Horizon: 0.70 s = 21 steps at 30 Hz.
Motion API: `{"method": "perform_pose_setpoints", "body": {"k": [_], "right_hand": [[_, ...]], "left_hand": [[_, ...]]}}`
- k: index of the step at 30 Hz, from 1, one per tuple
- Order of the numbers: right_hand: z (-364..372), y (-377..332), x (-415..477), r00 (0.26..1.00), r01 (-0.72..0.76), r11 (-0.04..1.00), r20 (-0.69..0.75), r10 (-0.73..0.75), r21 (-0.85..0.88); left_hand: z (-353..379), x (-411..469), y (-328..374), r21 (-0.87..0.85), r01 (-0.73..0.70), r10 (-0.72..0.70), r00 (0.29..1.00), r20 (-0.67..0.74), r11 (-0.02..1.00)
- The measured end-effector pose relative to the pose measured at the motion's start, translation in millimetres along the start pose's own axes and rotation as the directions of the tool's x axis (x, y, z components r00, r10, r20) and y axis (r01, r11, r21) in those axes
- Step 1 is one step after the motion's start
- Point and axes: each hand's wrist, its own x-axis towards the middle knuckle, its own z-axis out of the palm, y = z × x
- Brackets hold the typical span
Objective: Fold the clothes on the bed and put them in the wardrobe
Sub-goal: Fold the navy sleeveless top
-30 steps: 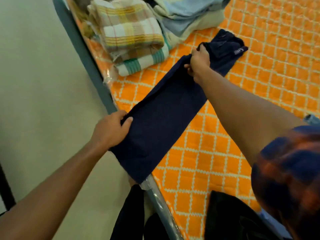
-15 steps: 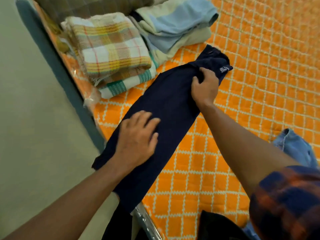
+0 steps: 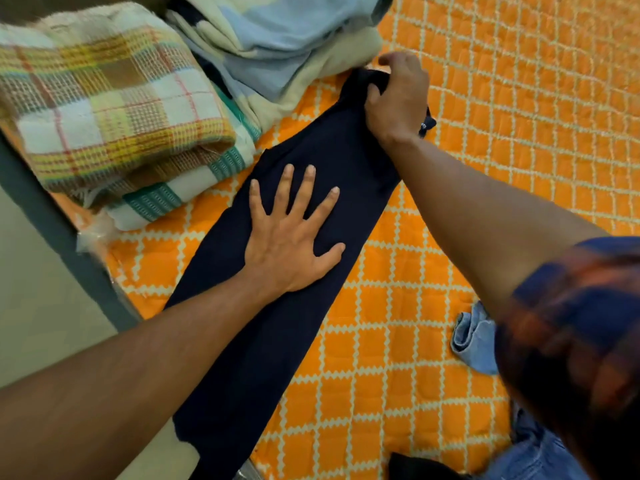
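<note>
Your left hand [image 3: 291,244] lay flat, fingers spread and straight, pressing the middle of the long dark navy folded garment [image 3: 277,341]. It stretched slantwise across the orange quilted bedspread [image 3: 398,306], and its near end seemed to hang over the grey bed frame [image 3: 52,220], though your arm partly hid that corner. Your right hand [image 3: 398,98] was curled around the bunched far end of the garment, gripping it just beside the pile of pale blue and cream folded clothes [image 3: 277,39]. From there, the likely trouble was a crooked fold: with the palm pinning only one spot, bringing the far end over could have twisted the narrow strip or opened it along its length. Lifting the palm too soon could have let the overhanging end drag the whole piece off the bed. A wide sweep might also have snagged the yellow plaid woven blanket [image 3: 104,109] nearby.
</note>
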Motion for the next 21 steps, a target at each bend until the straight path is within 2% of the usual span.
{"method": "perform_pose_setpoints", "body": {"k": [2, 4, 5, 6, 8, 9, 14, 16, 19, 21], "right_hand": [[-3.7, 2.1, -9.5, 0.983, -0.045, 0.999, -0.177, 0.046, 0.01], [-7.0, 5.4, -24.8, 0.96, 0.004, 0.995, -0.28, 0.024, 0.098], [-3.8, 10.4, -34.5, 0.97, 0.027, 0.993, -0.243, 0.002, 0.117], [0.8, 15.0, -46.7, 0.99, 0.019, 0.997, -0.141, -0.008, 0.08], [8.3, 25.0, -65.9, 0.992, -0.036, 0.988, 0.111, 0.053, -0.152], [9.2, 29.7, -67.5, 0.976, -0.058, 0.97, 0.189, 0.105, -0.237], [-15.9, 27.3, -19.6, 0.915, -0.187, 0.932, 0.29, 0.28, -0.31], [-25.5, 20.6, -17.6, 0.928, -0.248, 0.939, 0.218, 0.301, -0.24], [-34.3, 2.5, -57.4, 0.937, -0.35, 0.932, 0.038, 0.348, 0.095], [-33.4, -10.0, -128.2, 0.926, -0.342, 0.895, -0.06, 0.373, 0.285]], "left_hand": [[0.1, 0.1, -0.5, 0.008, -0.007, 0.007, 1.0, 0.001, 1.0], [1.6, 0.6, -0.9, 0.015, -0.014, 0.014, 1.0, -0.007, 1.0], [2.3, 0.6, -1.0, 0.017, -0.013, 0.013, 1.0, -0.007, 1.0], [3.1, 0.8, -0.9, 0.024, -0.013, 0.014, 1.0, -0.01, 1.0], [4.8, 2.9, -0.7, 0.042, -0.014, 0.015, 1.0, -0.021, 0.999], [5.2, 2.4, -0.4, 0.049, -0.016, 0.017, 1.0, -0.021, 0.999], [6.6, 3.6, -0.2, 0.045, -0.012, 0.013, 1.0, -0.012, 0.999], [1.1, 2.5, -1.0, 0.012, -0.014, 0.014, 1.0, 0.011, 1.0], [-11.5, -15.2, -13.2, -0.133, 0.02, -0.021, 1.0, -0.002, 0.991], [-19.3, -49.5, -29.0, -0.166, 0.123, -0.13, 0.991, -0.034, 0.978]]}}
